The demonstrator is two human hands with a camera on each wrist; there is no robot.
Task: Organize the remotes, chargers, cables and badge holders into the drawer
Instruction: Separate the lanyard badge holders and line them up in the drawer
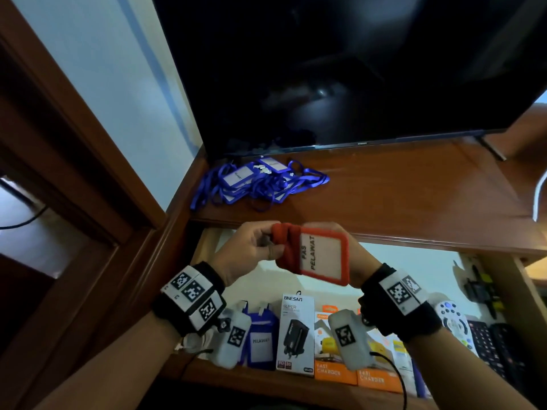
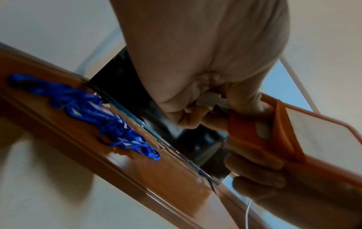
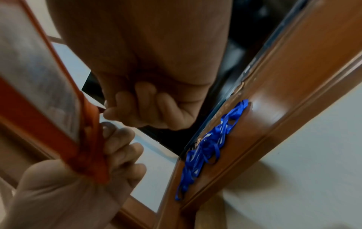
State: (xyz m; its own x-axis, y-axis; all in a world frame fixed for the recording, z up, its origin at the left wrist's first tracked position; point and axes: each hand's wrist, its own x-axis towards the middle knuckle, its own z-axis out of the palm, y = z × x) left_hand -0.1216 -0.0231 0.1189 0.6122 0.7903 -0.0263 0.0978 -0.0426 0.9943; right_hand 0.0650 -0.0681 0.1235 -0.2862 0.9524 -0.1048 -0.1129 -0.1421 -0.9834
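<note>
Orange rectangular badge holder (image 1: 318,255) held above open wooden drawer (image 1: 207,241), left hand (image 1: 251,247) pinching its wound strap, right hand (image 2: 264,182) gripping behind. White clip, probably, seen only by left wrist. Blue badge holders (image 1: 254,182) heaped on bench (image 1: 399,187).

My right hand (image 1: 353,255) is mostly hidden behind the red badge (image 1: 318,255). The remotes (image 1: 485,335) are cut off. Both wrist pictures look blurry.
</note>
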